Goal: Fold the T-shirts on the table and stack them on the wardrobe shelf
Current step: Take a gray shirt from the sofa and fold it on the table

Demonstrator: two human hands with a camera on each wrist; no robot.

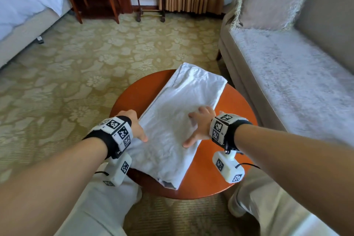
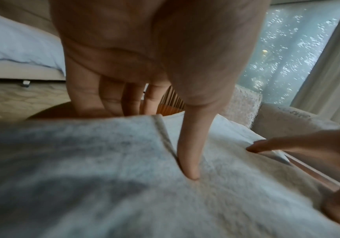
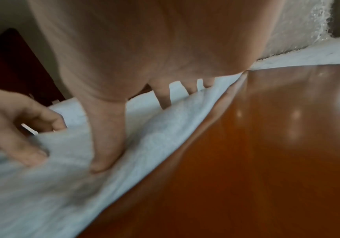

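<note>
The shirt [image 1: 180, 120] lies folded long on the table [image 1: 237, 105], its far end past the 12 o'clock rim. Left hand [image 1: 137, 128] pinches the 9 o'clock edge (fingers underneath); right hand [image 1: 201, 126] presses flat, holding nothing. Lifting unevenly could undo the fold.

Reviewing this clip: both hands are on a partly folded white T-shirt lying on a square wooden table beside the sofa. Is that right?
Not quite: the table is round, not square, as the head view shows. The rest holds: the left hand and right hand are both on the partly folded white T-shirt, beside the sofa.
</note>
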